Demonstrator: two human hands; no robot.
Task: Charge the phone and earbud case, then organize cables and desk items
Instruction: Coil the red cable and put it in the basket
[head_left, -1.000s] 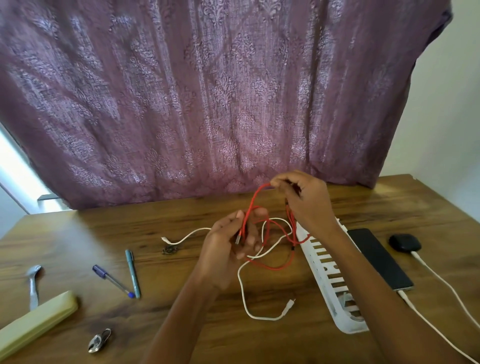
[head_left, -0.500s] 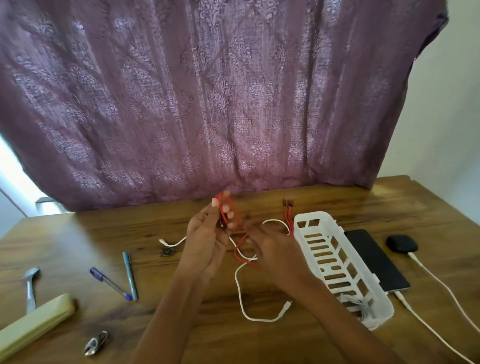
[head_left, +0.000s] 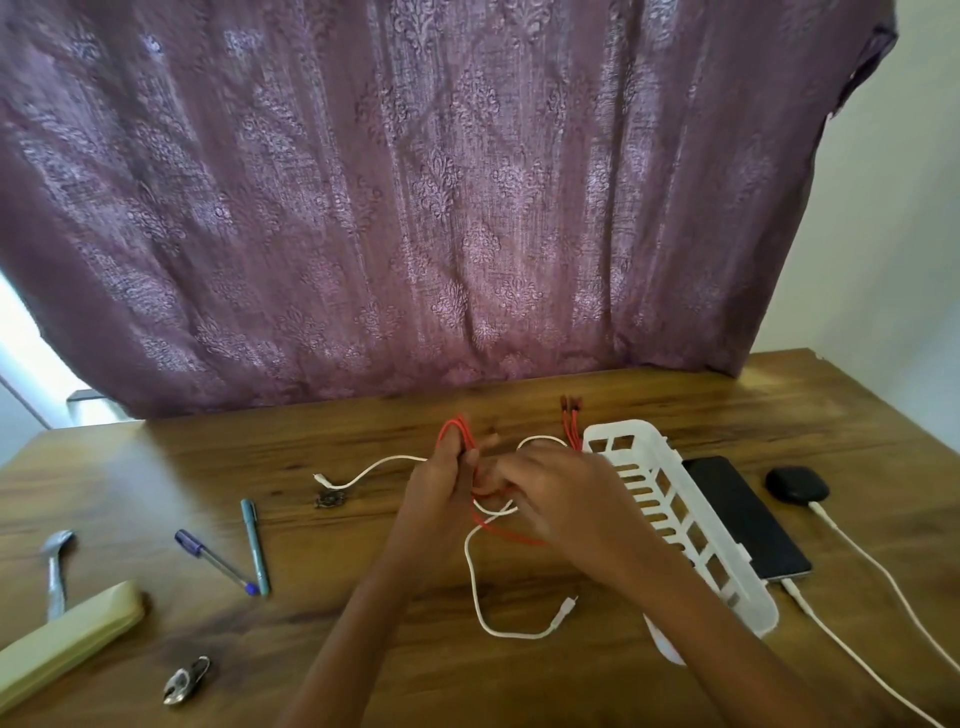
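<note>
Left hand (head_left: 441, 480) gripping red cable (head_left: 511, 535) loops upright, right hand (head_left: 558, 499) pinching its slack, plug ends pointing away

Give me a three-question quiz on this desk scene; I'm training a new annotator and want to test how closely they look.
1. True or false: the phone has a white cable plugged into its near end.
2. Which cable does the left hand hold looped over its fingers? A) red cable B) white cable C) none
3. Fill in: the two pens lie to the ___ of the hands, as the camera sees them.

Key
1. True; the earbud case beside it is plugged in too.
2. A; the right hand works the same red cable next to the white basket.
3. Left.
</note>
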